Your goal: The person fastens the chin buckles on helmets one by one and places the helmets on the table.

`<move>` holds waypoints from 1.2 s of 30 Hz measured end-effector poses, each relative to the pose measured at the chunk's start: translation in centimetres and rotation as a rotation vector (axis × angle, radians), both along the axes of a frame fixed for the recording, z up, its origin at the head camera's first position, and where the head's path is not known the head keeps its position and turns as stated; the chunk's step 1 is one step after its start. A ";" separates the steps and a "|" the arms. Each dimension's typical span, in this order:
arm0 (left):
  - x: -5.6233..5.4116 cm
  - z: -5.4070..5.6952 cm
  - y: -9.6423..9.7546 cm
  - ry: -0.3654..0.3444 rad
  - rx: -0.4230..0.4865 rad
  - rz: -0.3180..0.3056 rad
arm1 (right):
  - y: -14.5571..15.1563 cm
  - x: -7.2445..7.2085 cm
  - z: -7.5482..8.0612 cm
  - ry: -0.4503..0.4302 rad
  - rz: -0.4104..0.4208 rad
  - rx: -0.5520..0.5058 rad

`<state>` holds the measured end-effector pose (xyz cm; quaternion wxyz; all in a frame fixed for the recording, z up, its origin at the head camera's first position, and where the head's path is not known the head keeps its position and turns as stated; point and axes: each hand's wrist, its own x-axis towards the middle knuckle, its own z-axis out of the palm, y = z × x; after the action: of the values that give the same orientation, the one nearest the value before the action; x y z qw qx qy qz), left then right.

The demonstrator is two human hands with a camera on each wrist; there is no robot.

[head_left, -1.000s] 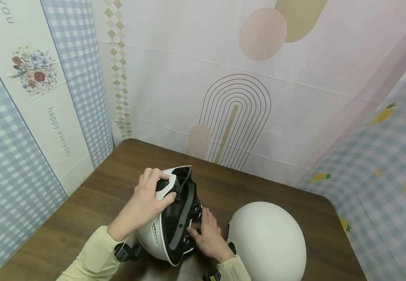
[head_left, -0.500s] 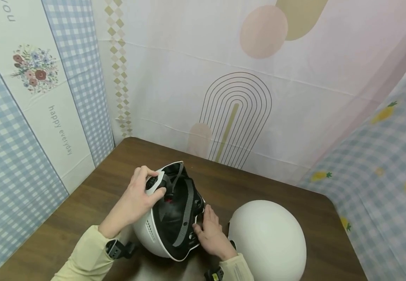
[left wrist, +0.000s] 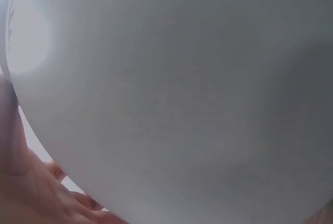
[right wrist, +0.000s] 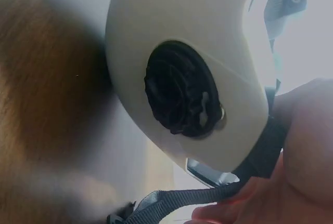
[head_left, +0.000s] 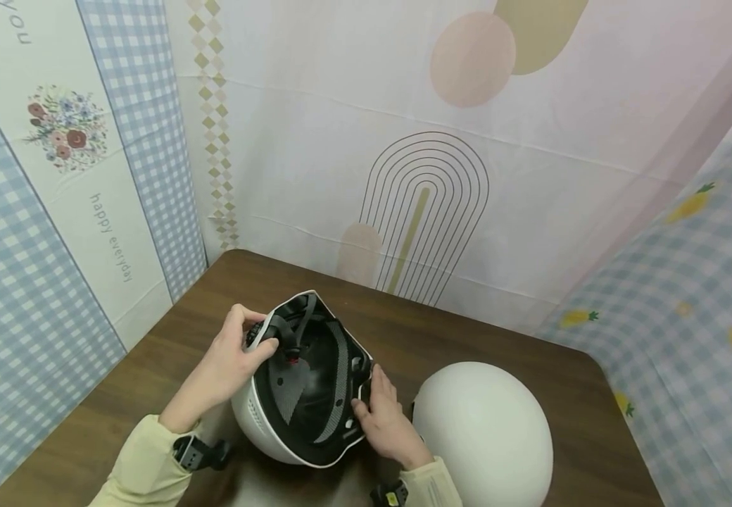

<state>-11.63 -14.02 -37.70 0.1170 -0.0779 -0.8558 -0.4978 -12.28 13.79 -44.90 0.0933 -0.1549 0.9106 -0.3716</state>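
Note:
A white helmet (head_left: 261, 433) lies on the table with its black padded inside (head_left: 305, 384) facing up toward me. My left hand (head_left: 223, 359) grips its left rim, thumb over the edge and fingers round the outside. In the left wrist view the white shell fills most of the frame, with part of the hand at lower left. My right hand (head_left: 386, 415) rests along the right edge, fingers fairly straight, thumb at the rim. A black chin strap (right wrist: 187, 198) passes by that hand, and a black round knob (right wrist: 179, 89) sits on the shell's side.
A second white helmet, or rounded white shell (head_left: 483, 429), stands dome-up just right of my right hand. The brown wooden table (head_left: 176, 338) has its back edge near a patterned cloth (head_left: 303, 141). Checked cloths hang at both sides.
My left hand has moved left and slightly down, tipping the helmet so its inside opens more toward me. My right hand follows along its right edge. The second white shell stays put.

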 end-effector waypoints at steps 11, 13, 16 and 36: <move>0.2 -0.9 -1.4 -0.081 0.036 0.022 | 0.2 0.0 0.9 0.078 -0.002 0.003; 0.2 -1.2 -1.6 -0.088 0.049 0.027 | 0.2 0.0 1.1 0.086 -0.007 0.007; 0.2 -1.6 -1.7 -0.096 0.083 0.023 | 0.3 -0.1 1.4 0.095 -0.014 0.007; 1.3 -3.8 -2.2 -0.116 0.131 0.121 | 0.1 0.0 3.2 0.120 -0.011 0.041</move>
<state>-10.37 -16.21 -41.54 0.1019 0.0109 -0.8298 -0.5485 -12.32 13.86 -41.67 0.0397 -0.1701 0.9228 -0.3434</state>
